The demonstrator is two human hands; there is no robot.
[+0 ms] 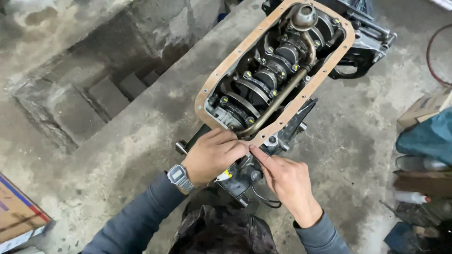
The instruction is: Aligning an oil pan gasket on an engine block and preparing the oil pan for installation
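An upturned engine block (358, 51) stands on the concrete floor with its crankshaft (266, 77) and oil pickup tube (282, 94) exposed. A tan cork gasket (221, 70) lies around its rim. My left hand (212, 155), with a wristwatch (180, 177), rests on the gasket's near corner, fingers curled over the edge. My right hand (285, 181) presses its index fingertip on the same near edge, right beside the left fingers. Neither hand holds a tool.
A service pit with concrete steps (110, 91) opens at the left, close to the engine. A cardboard box (16, 214) sits bottom left. Boxes, a blue cloth (426, 136) and bottles crowd the right edge. A red hose (431, 51) curves top right.
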